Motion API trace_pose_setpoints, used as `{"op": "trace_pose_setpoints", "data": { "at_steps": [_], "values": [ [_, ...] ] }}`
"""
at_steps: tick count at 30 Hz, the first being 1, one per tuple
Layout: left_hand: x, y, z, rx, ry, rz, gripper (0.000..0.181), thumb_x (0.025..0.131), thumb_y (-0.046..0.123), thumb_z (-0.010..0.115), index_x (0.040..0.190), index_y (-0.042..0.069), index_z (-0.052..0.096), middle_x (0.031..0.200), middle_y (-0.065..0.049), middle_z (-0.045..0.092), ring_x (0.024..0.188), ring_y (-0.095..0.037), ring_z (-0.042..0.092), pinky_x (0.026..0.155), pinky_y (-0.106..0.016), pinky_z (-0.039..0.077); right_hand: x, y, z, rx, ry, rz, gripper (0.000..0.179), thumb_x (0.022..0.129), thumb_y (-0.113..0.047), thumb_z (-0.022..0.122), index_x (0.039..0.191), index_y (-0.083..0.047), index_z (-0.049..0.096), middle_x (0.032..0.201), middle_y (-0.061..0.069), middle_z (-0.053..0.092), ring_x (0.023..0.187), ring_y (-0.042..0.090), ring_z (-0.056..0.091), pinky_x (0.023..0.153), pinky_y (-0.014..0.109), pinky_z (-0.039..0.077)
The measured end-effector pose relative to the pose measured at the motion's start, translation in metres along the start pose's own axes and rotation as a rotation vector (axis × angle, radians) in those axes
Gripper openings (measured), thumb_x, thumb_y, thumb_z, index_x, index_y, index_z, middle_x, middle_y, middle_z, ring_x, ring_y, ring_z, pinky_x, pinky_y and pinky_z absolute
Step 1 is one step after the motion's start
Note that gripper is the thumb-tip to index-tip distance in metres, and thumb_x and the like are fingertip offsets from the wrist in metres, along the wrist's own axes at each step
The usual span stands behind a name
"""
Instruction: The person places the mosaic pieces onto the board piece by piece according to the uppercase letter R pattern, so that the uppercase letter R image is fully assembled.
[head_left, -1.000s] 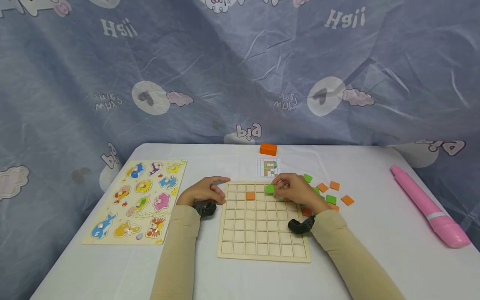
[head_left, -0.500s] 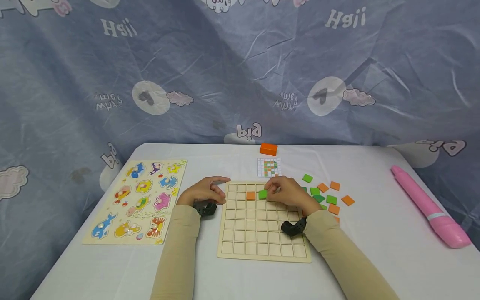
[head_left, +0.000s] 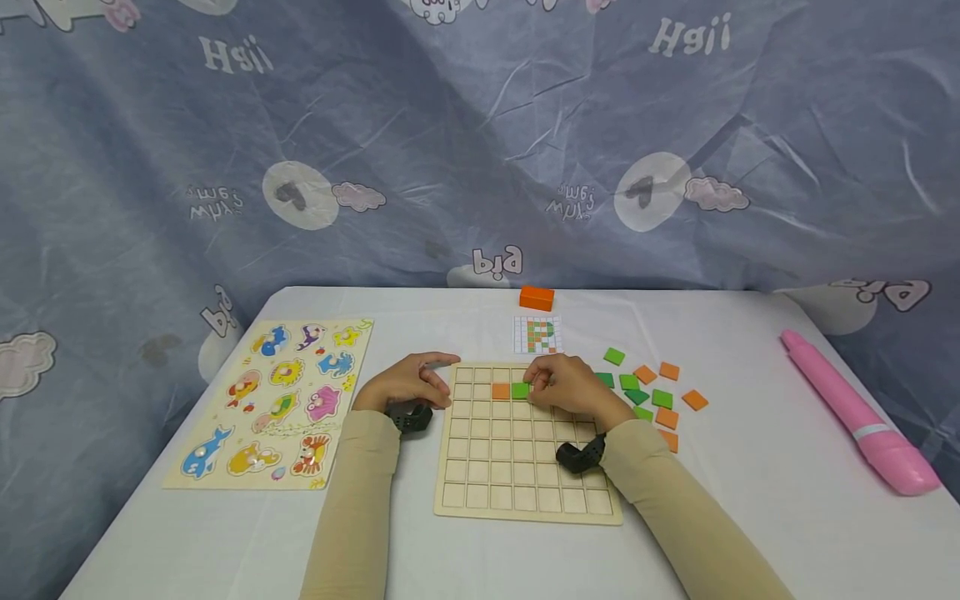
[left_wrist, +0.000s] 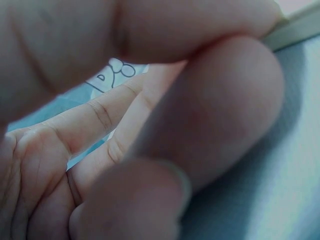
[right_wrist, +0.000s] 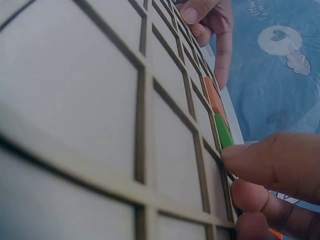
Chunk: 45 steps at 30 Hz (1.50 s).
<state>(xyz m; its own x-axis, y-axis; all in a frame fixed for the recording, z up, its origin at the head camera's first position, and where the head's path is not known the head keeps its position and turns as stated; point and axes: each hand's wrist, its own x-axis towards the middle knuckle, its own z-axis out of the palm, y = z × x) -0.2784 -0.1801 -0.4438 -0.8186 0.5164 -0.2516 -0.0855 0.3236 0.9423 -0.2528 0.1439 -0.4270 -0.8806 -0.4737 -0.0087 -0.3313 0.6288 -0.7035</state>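
Note:
A wooden grid board (head_left: 480, 496) lies flat in the head view. An orange square tile (head_left: 501, 391) sits in a cell of its second row. Just right of it, a green square tile (head_left: 520, 391) lies in or over the neighbouring cell, and my right hand (head_left: 572, 385) pinches its right side. In the right wrist view the thumb (right_wrist: 265, 157) touches the green tile (right_wrist: 224, 131). My left hand (head_left: 401, 383) is at the board's upper left edge, index finger stretched along the corner. Its fingertips touch the board edge (left_wrist: 295, 30) in the left wrist view.
Several loose green and orange tiles (head_left: 662, 399) lie right of the board. Behind it are a small pattern card (head_left: 537, 335) and an orange block (head_left: 537, 298). An animal puzzle board (head_left: 225, 408) lies left, a pink wand-like object (head_left: 855, 408) far right.
My right hand has moved left with the green tile and lowered it beside the orange one. More loose tiles show behind that hand. My left hand has stayed in place.

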Motion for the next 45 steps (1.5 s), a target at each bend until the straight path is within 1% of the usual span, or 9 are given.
{"op": "trace_pose_setpoints", "data": {
  "at_steps": [9, 13, 17, 21, 25, 28, 34, 37, 45],
  "values": [
    [0.001, -0.001, -0.001, -0.011, -0.009, 0.004, 0.085, 0.084, -0.014, 0.078, 0.161, -0.006, 0.043, 0.081, 0.002, 0.075, 0.073, -0.012, 0.075, 0.073, -0.028, 0.063, -0.002, 0.0, -0.002, 0.009, -0.009, -0.018, 0.018, 0.093, -0.005, 0.082, 0.11, -0.003, 0.076, 0.087, -0.001, 0.068, 0.078, 0.014, 0.061, 0.081, 0.037, 0.052],
    [0.001, -0.001, -0.001, -0.01, -0.011, 0.001, 0.085, 0.084, -0.014, 0.078, 0.161, -0.006, 0.044, 0.081, 0.001, 0.076, 0.073, -0.013, 0.075, 0.073, -0.028, 0.063, -0.006, 0.006, -0.007, 0.047, -0.001, -0.052, 0.02, 0.094, -0.007, 0.081, 0.113, -0.002, 0.076, 0.089, -0.001, 0.068, 0.077, 0.015, 0.059, 0.079, 0.036, 0.051],
    [0.001, -0.001, -0.001, -0.005, -0.012, 0.004, 0.085, 0.083, -0.014, 0.078, 0.161, -0.006, 0.044, 0.081, 0.001, 0.076, 0.074, -0.013, 0.075, 0.074, -0.028, 0.063, -0.014, 0.012, -0.014, 0.102, 0.033, -0.064, 0.023, 0.097, -0.009, 0.077, 0.118, 0.0, 0.076, 0.092, 0.001, 0.068, 0.073, 0.017, 0.057, 0.073, 0.032, 0.049],
    [0.002, -0.002, 0.0, -0.003, -0.013, 0.01, 0.085, 0.083, -0.013, 0.078, 0.161, -0.006, 0.043, 0.081, 0.002, 0.075, 0.074, -0.013, 0.075, 0.075, -0.029, 0.064, -0.026, 0.017, -0.023, 0.146, 0.072, -0.051, 0.023, 0.101, -0.01, 0.073, 0.121, 0.0, 0.075, 0.097, 0.004, 0.068, 0.073, 0.018, 0.057, 0.068, 0.029, 0.05],
    [0.002, -0.002, 0.0, -0.005, -0.015, 0.013, 0.086, 0.083, -0.013, 0.078, 0.161, -0.007, 0.043, 0.081, 0.002, 0.075, 0.074, -0.013, 0.075, 0.075, -0.029, 0.064, -0.041, 0.024, -0.037, 0.197, 0.083, -0.029, 0.026, 0.104, -0.011, 0.072, 0.126, 0.002, 0.073, 0.1, 0.008, 0.067, 0.073, 0.021, 0.061, 0.067, 0.032, 0.057],
    [0.002, -0.002, 0.0, -0.007, -0.014, 0.014, 0.086, 0.083, -0.013, 0.078, 0.161, -0.007, 0.043, 0.081, 0.002, 0.075, 0.074, -0.013, 0.075, 0.075, -0.029, 0.064, -0.052, 0.03, -0.049, 0.226, 0.088, -0.007, 0.028, 0.104, -0.01, 0.071, 0.129, 0.003, 0.071, 0.101, 0.011, 0.067, 0.072, 0.022, 0.062, 0.067, 0.035, 0.059],
    [0.001, -0.002, -0.001, -0.004, -0.008, 0.012, 0.085, 0.083, -0.013, 0.078, 0.161, -0.006, 0.044, 0.081, 0.002, 0.075, 0.074, -0.013, 0.075, 0.075, -0.029, 0.064, -0.075, 0.044, -0.072, 0.213, 0.117, 0.007, 0.032, 0.104, -0.007, 0.07, 0.132, 0.009, 0.067, 0.101, 0.012, 0.067, 0.07, 0.018, 0.061, 0.065, 0.033, 0.057],
    [0.001, -0.002, -0.001, -0.006, -0.006, 0.01, 0.085, 0.083, -0.013, 0.078, 0.16, -0.006, 0.044, 0.081, 0.002, 0.075, 0.074, -0.013, 0.075, 0.074, -0.029, 0.064, -0.087, 0.052, -0.08, 0.213, 0.14, 0.035, 0.033, 0.104, -0.007, 0.07, 0.133, 0.009, 0.066, 0.099, 0.011, 0.067, 0.069, 0.018, 0.06, 0.063, 0.032, 0.055],
    [0.001, -0.001, 0.0, -0.005, 0.004, 0.001, 0.086, 0.082, -0.012, 0.079, 0.16, -0.006, 0.045, 0.081, 0.001, 0.075, 0.073, -0.013, 0.074, 0.074, -0.029, 0.064, -0.118, 0.078, -0.095, 0.168, 0.221, 0.055, 0.031, 0.103, -0.005, 0.071, 0.13, 0.009, 0.068, 0.097, 0.006, 0.069, 0.07, 0.016, 0.063, 0.065, 0.028, 0.058]
  ]
}}
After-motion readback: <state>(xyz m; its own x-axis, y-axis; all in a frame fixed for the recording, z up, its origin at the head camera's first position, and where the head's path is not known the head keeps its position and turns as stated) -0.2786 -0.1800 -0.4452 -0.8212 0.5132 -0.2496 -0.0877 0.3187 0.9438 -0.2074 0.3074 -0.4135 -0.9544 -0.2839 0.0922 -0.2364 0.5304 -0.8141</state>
